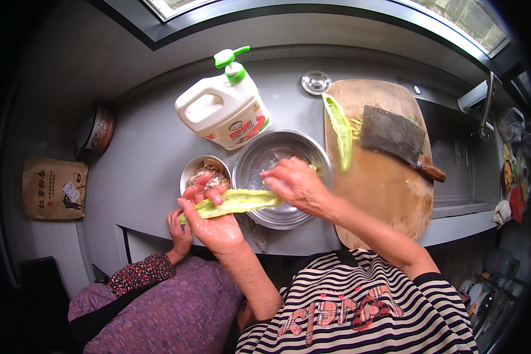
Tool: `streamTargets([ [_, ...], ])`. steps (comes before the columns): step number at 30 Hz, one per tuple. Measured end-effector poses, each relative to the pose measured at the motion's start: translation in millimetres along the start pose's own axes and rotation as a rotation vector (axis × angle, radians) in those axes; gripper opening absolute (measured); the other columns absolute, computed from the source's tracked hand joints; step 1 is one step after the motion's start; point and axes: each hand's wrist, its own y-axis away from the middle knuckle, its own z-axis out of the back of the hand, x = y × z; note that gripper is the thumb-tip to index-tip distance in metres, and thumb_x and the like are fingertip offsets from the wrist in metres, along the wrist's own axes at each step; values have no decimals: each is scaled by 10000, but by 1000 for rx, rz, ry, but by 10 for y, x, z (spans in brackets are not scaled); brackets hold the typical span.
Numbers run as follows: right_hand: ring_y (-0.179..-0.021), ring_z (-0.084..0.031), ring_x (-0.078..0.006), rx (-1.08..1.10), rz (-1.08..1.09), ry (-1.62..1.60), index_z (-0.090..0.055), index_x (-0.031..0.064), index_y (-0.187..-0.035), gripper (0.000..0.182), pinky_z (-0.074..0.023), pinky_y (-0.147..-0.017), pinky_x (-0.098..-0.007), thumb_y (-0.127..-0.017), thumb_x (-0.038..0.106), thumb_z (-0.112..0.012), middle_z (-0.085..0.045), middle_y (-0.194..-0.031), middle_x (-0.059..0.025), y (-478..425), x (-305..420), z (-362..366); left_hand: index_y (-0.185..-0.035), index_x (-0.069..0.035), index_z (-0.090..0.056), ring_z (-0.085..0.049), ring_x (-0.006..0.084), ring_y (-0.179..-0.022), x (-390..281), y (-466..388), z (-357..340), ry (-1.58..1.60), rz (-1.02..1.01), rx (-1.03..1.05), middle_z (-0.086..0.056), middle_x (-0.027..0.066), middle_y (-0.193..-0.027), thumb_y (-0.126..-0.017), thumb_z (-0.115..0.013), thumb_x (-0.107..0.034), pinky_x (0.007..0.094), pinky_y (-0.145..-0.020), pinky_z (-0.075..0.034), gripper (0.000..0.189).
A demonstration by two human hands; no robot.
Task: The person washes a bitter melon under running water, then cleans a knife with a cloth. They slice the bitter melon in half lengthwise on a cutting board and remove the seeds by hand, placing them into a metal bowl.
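Observation:
My left hand (217, 230) is palm up, with a hollowed half of a pale green bitter melon (248, 200) lying across its palm and fingers. The far end of this half reaches over a stainless steel bowl (284, 223). Over the same bowl, my right hand (298, 183) has its fingers bent, close to the melon's end; whether it pinches anything is hidden. Some pale bits show inside the bowl. Another melon half (340, 132) rests on the left side of a wooden cutting board (380, 194), beside a cleaver (391, 135) with a wooden handle.
A small white bowl (183, 177) of pale shredded food stands left of the steel bowl. Behind is a white pump jug (225, 110). A metal lid (316, 82) lies near the board; a sink (451, 177) is at right. Another person's hand (179, 236) is at the counter's front edge.

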Motion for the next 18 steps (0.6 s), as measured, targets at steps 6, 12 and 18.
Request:
streamTargets([
  [6, -667, -543, -217, 222, -296, -343, -618, -2, -829, 360, -434, -612, -346, -786, 351, -565, -567, -703, -134, -40, 245, -68, -958, -79, -542, -526, 137, -650, 190, 98, -240, -32, 51, 17, -576, 175, -1046, -940, -386, -394, 324, -725, -453, 353],
  [12, -632, -453, -68, 184, -546, -494, -623, -11, -897, 214, -382, -559, -242, -812, 147, -507, -539, -670, -4, 311, -78, 1, -939, -88, -557, -486, 123, -635, -89, -94, 66, 163, -5, 74, -576, 129, -1066, -948, -388, -362, 321, -707, -470, 323],
  [18, -608, -426, -41, 41, -524, -533, -564, -23, -1101, 320, -357, -533, -197, -874, 195, -506, -526, -739, 10, 463, -434, 64, -948, -72, -569, -431, 87, -592, -423, -196, 5, 39, -234, 68, -581, 129, -1044, -954, -378, -346, 290, -704, -446, 334],
])
